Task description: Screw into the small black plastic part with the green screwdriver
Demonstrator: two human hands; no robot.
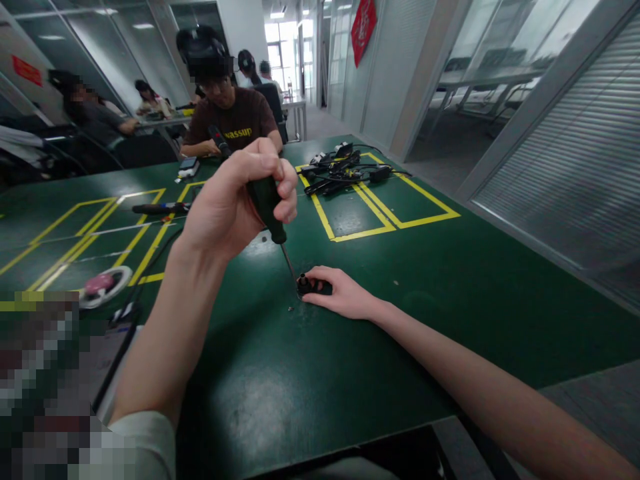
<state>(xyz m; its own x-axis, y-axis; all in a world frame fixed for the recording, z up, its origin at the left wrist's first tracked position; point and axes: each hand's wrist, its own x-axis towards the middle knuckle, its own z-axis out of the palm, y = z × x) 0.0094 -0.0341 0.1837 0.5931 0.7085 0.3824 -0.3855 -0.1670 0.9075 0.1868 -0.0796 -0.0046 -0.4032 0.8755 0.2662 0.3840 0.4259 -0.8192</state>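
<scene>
My left hand point(225, 200) is closed around the dark handle of a screwdriver point(273, 217), raised above the table. Its thin metal shaft slants down to the right, and the tip meets or stands very close to a small black part point(304, 285). My right hand point(343, 292) pinches this part against the table between thumb and fingers. A short tubular piece sticks up from the part; the fingers cover some of the rest. Just left of it, a tiny metal bit point(290, 309), perhaps a screw, lies on the green table point(390, 380).
Black cables and plugs point(340, 170) lie heaped in a yellow-taped area. A black-handled tool point(160, 209) and a white ring with a pink middle point(103, 285) lie left. Across the table sits a person point(230, 120) in a brown shirt; more people are behind.
</scene>
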